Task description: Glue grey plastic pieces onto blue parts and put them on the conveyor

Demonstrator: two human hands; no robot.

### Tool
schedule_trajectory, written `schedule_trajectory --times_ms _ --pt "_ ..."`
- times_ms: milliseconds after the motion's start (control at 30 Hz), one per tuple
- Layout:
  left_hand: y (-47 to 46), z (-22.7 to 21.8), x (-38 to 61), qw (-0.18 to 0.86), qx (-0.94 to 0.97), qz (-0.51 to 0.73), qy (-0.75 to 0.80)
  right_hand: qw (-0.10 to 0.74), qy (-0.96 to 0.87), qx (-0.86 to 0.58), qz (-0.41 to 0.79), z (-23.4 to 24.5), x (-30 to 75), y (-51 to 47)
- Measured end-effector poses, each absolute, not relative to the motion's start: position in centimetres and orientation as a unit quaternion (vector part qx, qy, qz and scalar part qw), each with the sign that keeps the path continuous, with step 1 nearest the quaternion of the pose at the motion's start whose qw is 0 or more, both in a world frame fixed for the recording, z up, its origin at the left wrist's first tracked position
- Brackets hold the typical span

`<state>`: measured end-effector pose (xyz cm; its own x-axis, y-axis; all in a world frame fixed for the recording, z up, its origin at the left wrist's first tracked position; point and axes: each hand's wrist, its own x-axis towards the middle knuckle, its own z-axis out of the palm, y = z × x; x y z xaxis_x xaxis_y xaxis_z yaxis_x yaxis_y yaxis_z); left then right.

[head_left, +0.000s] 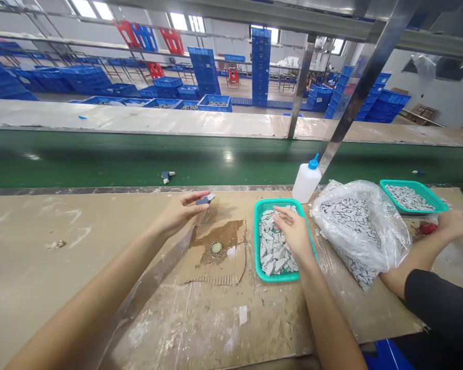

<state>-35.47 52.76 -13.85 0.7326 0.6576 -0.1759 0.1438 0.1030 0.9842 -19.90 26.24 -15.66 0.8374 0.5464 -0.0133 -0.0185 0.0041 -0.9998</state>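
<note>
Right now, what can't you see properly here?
- Head view: floor of the near green basket, hidden by gray pieces.
- Head view: part of the dark piece, hidden by the left hand.
- Head view: whether the right hand holds anything; too small.
- Head view: rest of co-worker's sleeve, cut by right edge.

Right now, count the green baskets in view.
2: the near green basket beneath the person's right hand, and the far green basket beyond the plastic bag, to its right.

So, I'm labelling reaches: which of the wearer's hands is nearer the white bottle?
Right. The right hand is over a green basket, in front of the bottle; the left hand is farther off, to its left.
</note>
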Motion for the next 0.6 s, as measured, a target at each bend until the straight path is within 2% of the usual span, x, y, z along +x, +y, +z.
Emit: schedule_trajectory --times_ms 100,267,433,600 --pt "50.2 -14.2 -37.6 0.769 0.524 0.174 0.322 0.732 -0.145 -0.606 0.276 -15.1 -20.0 26.2" --pt "48.2 -15.3 -39.6 0.844 0.423 0.168 0.285 0.742 -0.156 -0.563 0.329 -13.5 -20.8 26.2" --pt "47.1 -15.1 -40.5 0.872 0.387 0.175 0.241 0.705 -0.216 -0.538 0.409 -11.4 -23.3 26.7" --pt "46.6 -14.9 -40.7 0.848 0.434 0.185 0.242 0.665 -0.273 -0.508 0.475 -10.9 -26.4 27.6"
